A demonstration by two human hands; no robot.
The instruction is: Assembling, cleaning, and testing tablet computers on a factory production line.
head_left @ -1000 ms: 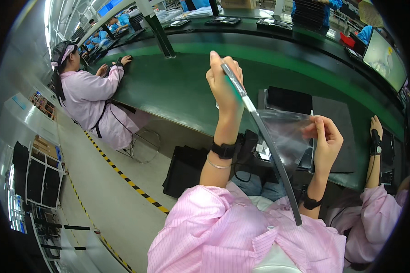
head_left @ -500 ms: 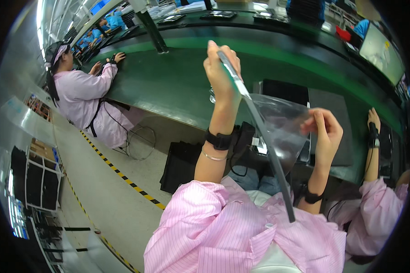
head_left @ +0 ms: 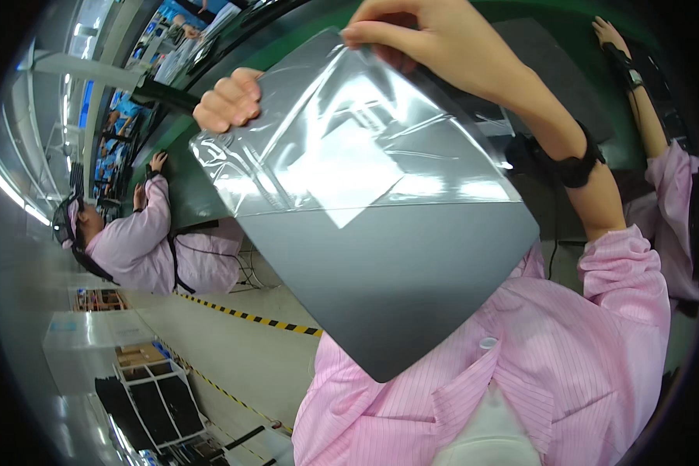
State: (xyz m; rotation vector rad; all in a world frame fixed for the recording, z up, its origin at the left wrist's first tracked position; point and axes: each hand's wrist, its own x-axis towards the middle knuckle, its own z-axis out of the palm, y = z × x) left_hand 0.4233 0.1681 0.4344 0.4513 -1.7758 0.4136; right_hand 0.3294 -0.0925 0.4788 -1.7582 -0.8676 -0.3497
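Note:
A thin, flat grey panel (head_left: 396, 287) with rounded corners, perhaps a laptop, is held up tilted before my chest. Clear plastic film (head_left: 272, 147) covers its upper half, wrinkled and shiny, with a straight lower edge across the panel. A white square patch (head_left: 348, 175) shows in the film-covered part. My left hand (head_left: 231, 101) is closed around the panel's upper left edge, fingers curled over the film. At the top corner, my right hand (head_left: 419, 35) pinches the film between thumb and fingers.
Behind the panel runs a green workbench (head_left: 190, 175), with a dark grey sheet (head_left: 547, 78) on it. A co-worker in pink (head_left: 144, 241) sits at the left; another person's forearm (head_left: 646, 116) reaches in at the right. Striped floor tape (head_left: 248, 317) and a rack (head_left: 159, 396) are at lower left.
The panel has turned from edge-on to showing its broad face. My left hand has shifted left; my right hand has moved up to the film at the top corner. My view has turned too.

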